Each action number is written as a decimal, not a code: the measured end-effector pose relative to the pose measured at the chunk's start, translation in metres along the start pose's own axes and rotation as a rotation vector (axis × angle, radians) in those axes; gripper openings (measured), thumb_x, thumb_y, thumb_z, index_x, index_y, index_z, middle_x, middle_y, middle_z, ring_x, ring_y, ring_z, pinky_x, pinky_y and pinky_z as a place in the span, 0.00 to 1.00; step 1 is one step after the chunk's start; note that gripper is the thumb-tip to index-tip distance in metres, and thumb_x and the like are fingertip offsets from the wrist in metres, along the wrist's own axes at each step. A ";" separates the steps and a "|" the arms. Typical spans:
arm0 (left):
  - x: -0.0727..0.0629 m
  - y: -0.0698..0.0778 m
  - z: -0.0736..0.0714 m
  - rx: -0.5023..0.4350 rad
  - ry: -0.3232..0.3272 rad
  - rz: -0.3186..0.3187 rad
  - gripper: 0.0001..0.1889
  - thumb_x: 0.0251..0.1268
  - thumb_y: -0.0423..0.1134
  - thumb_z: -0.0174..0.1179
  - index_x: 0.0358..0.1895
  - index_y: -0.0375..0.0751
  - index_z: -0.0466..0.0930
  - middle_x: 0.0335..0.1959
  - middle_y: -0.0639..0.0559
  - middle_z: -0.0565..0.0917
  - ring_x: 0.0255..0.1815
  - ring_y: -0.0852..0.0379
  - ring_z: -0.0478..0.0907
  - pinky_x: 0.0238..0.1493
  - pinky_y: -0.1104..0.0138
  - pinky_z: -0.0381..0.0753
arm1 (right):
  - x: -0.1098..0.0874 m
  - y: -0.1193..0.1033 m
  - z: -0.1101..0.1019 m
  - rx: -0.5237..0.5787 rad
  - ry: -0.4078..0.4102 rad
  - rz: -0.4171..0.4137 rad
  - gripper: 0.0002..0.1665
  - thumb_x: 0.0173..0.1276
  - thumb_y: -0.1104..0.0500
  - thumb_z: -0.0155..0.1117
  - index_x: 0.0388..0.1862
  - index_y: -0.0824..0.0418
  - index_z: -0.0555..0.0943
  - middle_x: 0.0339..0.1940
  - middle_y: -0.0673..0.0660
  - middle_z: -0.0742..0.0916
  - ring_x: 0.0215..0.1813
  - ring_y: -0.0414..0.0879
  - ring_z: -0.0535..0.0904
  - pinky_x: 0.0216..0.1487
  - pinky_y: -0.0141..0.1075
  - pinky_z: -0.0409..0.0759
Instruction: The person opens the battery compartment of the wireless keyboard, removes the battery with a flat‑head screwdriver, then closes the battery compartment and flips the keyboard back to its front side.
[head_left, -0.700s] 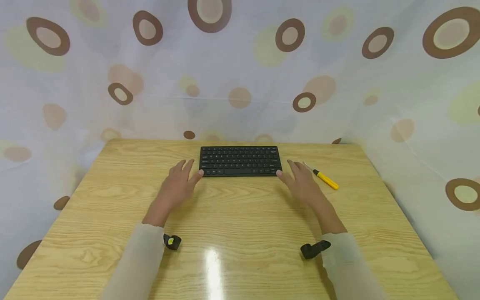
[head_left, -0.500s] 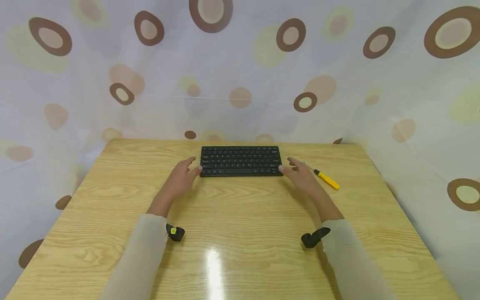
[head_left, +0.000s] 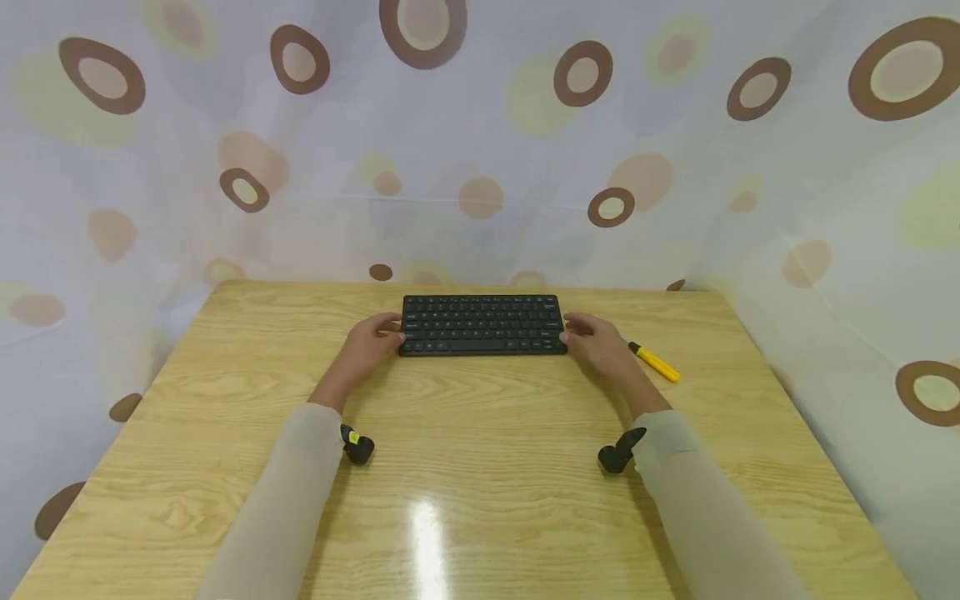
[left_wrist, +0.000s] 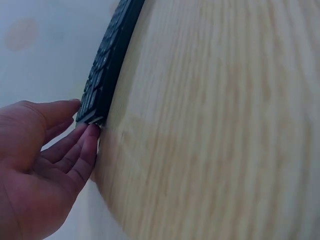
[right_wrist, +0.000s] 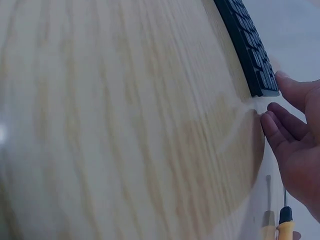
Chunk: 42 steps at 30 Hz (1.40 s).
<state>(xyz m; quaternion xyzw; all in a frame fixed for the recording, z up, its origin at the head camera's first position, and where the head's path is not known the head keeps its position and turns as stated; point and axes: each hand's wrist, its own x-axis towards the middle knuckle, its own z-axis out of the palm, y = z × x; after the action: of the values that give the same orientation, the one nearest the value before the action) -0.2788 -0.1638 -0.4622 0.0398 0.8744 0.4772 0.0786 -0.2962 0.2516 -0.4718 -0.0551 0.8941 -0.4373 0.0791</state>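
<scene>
Over a light wood-grain tabletop (head_left: 480,425), its near edge cropped, a person's left hand (head_left: 365,343) pinches one end of a slim black plastic keyboard (head_left: 482,325); the right hand (head_left: 602,346) is loosely open, thumb at the opposite end, fingers just short of it. Beside that hand lies a yellow-handled screwdriver (head_left: 657,365), shaft mostly hidden. The keyboard, near the tabletop's far edge, looks light and stiff, best held by its short ends; its underside and key legends cannot be made out. Beyond hangs white circle-patterned cloth (head_left: 525,158).
</scene>
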 end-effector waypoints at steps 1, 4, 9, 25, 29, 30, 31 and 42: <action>0.002 -0.001 0.001 0.005 0.000 0.005 0.26 0.79 0.40 0.53 0.75 0.38 0.66 0.68 0.36 0.74 0.68 0.40 0.73 0.66 0.50 0.75 | 0.001 0.000 0.000 -0.011 0.000 -0.002 0.33 0.79 0.48 0.57 0.78 0.56 0.66 0.73 0.63 0.74 0.73 0.59 0.69 0.71 0.55 0.69; 0.010 -0.002 0.004 0.004 0.008 0.009 0.24 0.78 0.40 0.55 0.72 0.37 0.69 0.67 0.37 0.75 0.66 0.41 0.75 0.66 0.51 0.74 | 0.004 -0.001 0.000 -0.026 -0.001 -0.001 0.33 0.79 0.49 0.57 0.77 0.58 0.66 0.74 0.64 0.73 0.73 0.60 0.69 0.71 0.55 0.69; 0.020 -0.003 0.008 0.010 0.008 0.000 0.23 0.76 0.40 0.56 0.69 0.37 0.72 0.66 0.38 0.76 0.65 0.42 0.75 0.67 0.51 0.73 | 0.008 -0.004 0.001 -0.044 0.021 0.012 0.30 0.79 0.53 0.58 0.75 0.61 0.69 0.72 0.65 0.74 0.71 0.60 0.71 0.70 0.55 0.70; 0.019 0.009 0.009 0.061 -0.015 -0.017 0.21 0.77 0.38 0.56 0.67 0.33 0.72 0.66 0.36 0.75 0.65 0.42 0.75 0.64 0.52 0.76 | 0.014 -0.008 0.007 -0.065 0.090 0.074 0.23 0.76 0.57 0.60 0.67 0.64 0.76 0.60 0.66 0.81 0.61 0.60 0.76 0.64 0.53 0.74; 0.016 0.010 0.009 0.077 -0.013 -0.028 0.21 0.76 0.37 0.55 0.67 0.32 0.72 0.66 0.36 0.75 0.65 0.42 0.75 0.64 0.53 0.76 | 0.010 -0.010 0.007 -0.066 0.069 0.063 0.23 0.76 0.58 0.60 0.66 0.65 0.76 0.60 0.66 0.80 0.61 0.59 0.76 0.63 0.53 0.74; 0.015 0.010 0.009 0.080 -0.012 -0.030 0.21 0.76 0.37 0.56 0.67 0.32 0.73 0.66 0.36 0.75 0.64 0.42 0.75 0.64 0.53 0.76 | 0.008 -0.010 0.007 -0.071 0.065 0.060 0.23 0.76 0.58 0.60 0.67 0.65 0.76 0.60 0.66 0.80 0.62 0.59 0.76 0.63 0.53 0.74; 0.014 0.011 0.009 0.085 -0.015 -0.031 0.21 0.76 0.37 0.55 0.67 0.32 0.72 0.66 0.36 0.75 0.64 0.42 0.75 0.64 0.53 0.77 | 0.007 -0.011 0.007 -0.074 0.063 0.059 0.23 0.76 0.57 0.60 0.67 0.64 0.76 0.61 0.66 0.80 0.62 0.59 0.75 0.64 0.53 0.74; -0.007 0.024 0.018 0.177 -0.056 -0.017 0.20 0.75 0.36 0.57 0.65 0.31 0.73 0.60 0.36 0.79 0.60 0.43 0.78 0.61 0.53 0.78 | -0.021 -0.008 -0.002 -0.131 0.036 0.018 0.23 0.76 0.59 0.60 0.65 0.68 0.76 0.60 0.68 0.82 0.62 0.62 0.77 0.71 0.57 0.65</action>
<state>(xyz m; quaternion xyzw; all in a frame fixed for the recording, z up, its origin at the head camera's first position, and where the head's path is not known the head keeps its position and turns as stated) -0.2685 -0.1373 -0.4507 0.0523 0.9108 0.3962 0.1035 -0.2755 0.2517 -0.4623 -0.0443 0.9226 -0.3779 0.0632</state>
